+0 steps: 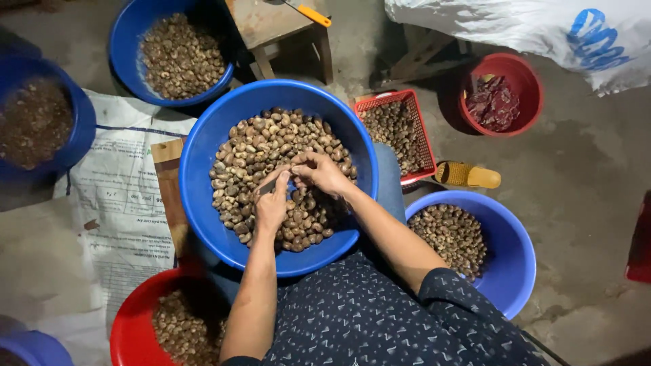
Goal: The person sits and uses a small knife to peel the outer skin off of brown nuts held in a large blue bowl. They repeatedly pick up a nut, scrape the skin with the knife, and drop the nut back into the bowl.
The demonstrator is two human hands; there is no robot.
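Observation:
A big blue basin full of brown cashew nuts rests on my lap. Both hands work over the pile. My left hand grips a small dark blade-like tool whose tip points up to the right. My right hand pinches a single nut between fingers and thumb, right against the tool's tip. Exactly how the nut is held is hidden by the fingers.
Around me stand other containers of nuts: a blue basin at right, a red basin at lower left, two blue basins at upper left, a red mesh basket. A red bucket, a wooden stool, a yellow sandal and a printed sack lie on the concrete floor.

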